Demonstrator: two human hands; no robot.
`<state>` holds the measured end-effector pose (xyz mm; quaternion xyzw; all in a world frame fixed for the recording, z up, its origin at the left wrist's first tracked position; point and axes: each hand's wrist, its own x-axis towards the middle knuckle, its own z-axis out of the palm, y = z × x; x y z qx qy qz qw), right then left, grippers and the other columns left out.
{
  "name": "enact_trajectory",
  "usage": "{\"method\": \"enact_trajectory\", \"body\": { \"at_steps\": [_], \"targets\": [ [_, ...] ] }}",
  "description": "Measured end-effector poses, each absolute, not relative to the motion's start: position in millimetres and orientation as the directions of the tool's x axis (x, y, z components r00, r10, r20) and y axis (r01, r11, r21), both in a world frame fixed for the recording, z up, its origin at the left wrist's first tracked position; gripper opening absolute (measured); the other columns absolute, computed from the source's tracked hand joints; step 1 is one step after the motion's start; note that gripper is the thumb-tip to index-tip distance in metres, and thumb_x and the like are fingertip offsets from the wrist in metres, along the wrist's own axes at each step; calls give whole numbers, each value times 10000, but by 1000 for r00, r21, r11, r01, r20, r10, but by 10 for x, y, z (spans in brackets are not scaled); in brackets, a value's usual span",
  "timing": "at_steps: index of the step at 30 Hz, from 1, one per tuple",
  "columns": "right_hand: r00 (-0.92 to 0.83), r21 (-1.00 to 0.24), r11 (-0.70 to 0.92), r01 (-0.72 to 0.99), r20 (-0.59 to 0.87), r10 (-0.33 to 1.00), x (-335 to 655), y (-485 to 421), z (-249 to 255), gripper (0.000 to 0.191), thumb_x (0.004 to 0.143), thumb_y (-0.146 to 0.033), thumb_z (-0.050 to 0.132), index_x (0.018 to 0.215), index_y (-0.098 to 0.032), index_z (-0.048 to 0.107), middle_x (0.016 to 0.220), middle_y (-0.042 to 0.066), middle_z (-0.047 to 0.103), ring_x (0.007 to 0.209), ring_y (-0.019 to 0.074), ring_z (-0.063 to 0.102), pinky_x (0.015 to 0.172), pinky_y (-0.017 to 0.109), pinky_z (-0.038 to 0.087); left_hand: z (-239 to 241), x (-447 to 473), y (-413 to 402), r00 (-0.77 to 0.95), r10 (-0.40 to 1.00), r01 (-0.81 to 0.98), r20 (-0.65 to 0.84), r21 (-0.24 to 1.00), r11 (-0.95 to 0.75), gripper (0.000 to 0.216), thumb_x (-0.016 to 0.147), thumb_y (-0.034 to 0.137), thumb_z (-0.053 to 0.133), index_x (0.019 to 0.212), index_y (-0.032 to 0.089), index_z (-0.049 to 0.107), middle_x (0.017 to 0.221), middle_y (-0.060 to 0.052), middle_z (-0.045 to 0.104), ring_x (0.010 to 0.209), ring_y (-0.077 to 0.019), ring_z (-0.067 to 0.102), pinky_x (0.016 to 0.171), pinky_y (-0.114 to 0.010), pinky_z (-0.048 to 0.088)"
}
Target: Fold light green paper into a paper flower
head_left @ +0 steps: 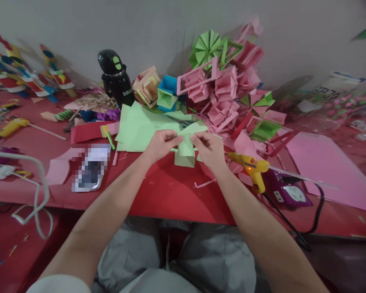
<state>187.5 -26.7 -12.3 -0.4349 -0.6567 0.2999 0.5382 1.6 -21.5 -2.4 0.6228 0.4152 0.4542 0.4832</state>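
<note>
My left hand (161,143) and my right hand (208,149) both pinch a small light-green paper piece (186,147) just above the red table (167,191). The piece is partly folded, with a flap hanging down between my hands. More light-green sheets (137,126) lie flat right behind it. Both hands have their fingers closed on the paper's upper edges.
A yellow glue gun (252,167) rests right of my right hand, its cord running to a purple power strip (288,195). A heap of pink and green folded paper shapes (228,89) fills the back. A black bottle (115,77), a phone (91,169) and a pink sheet (329,167) lie around.
</note>
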Motion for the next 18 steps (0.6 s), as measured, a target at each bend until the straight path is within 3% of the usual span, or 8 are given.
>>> {"method": "enact_trajectory", "body": {
  "at_steps": [11, 18],
  "targets": [
    [-18, -859, 457, 231, 466, 885, 1905, -237, -152, 312, 879, -482, 674, 784, -185, 691, 661, 7, 629, 622, 140, 569, 608, 282, 475, -42, 1, -200, 335, 937, 72, 102, 988, -134, 390, 717, 430, 816, 658, 166, 535, 631, 28, 529, 633, -112, 547, 651, -261, 478],
    [1, -842, 472, 262, 489, 872, 1894, -233, -135, 249, 889, -404, 661, 778, -183, 689, 630, -10, 607, 578, 118, 527, 567, 262, 436, -88, 50, -161, 315, 940, 169, 129, 967, -189, 319, 848, 364, 670, 678, 190, 463, 593, 52, 450, 548, -90, 468, 557, -244, 391]
  ]
}}
